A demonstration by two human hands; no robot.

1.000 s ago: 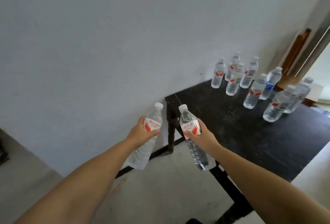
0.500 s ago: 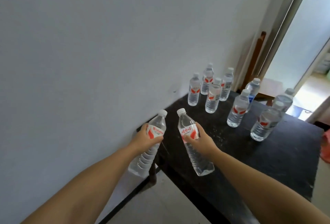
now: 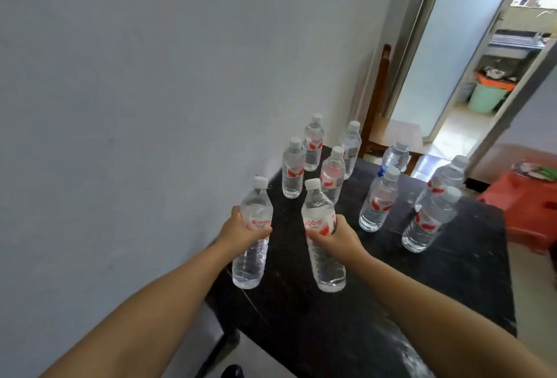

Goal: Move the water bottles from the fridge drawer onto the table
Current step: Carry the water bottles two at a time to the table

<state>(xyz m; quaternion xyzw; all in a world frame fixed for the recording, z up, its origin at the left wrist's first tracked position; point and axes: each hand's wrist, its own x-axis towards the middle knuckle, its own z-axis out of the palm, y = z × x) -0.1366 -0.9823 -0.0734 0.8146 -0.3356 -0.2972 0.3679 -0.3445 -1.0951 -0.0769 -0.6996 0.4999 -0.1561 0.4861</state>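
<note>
The left hand (image 3: 241, 231) and right hand (image 3: 337, 237) each grip one upright water bottle, the left bottle (image 3: 251, 245) and right bottle (image 3: 324, 245), above the black desk (image 3: 376, 302). Eight bottles (image 3: 378, 199) stand behind.

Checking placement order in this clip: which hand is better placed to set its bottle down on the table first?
Probably right: the right hand holds its clear plastic water bottle over bare black tabletop; the left hand's bottle hangs at the table's edge.

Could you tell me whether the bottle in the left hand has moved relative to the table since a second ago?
Yes. The left-hand bottle was short of the table's near corner, in front of the wall; now it is over the tabletop's near-left edge.
</note>
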